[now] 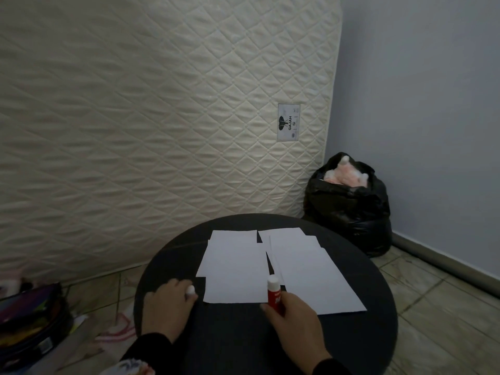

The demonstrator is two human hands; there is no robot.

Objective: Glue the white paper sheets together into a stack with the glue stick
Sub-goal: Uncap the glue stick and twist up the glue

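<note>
right hand [290, 318], low centre, grips the red glue stick [274, 292] upright. left hand [169, 299] pinches the white cap [191, 289]. white paper sheets [259, 263] lie spread on the round black table [351, 342].

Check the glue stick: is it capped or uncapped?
Uncapped, apparently. The right hand holds the glue stick upright, white tip exposed; the left hand holds a small white cap.

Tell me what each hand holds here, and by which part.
The right hand grips the glue stick by its red lower body. The left hand pinches a small white piece, likely the cap, in its fingers.
</note>
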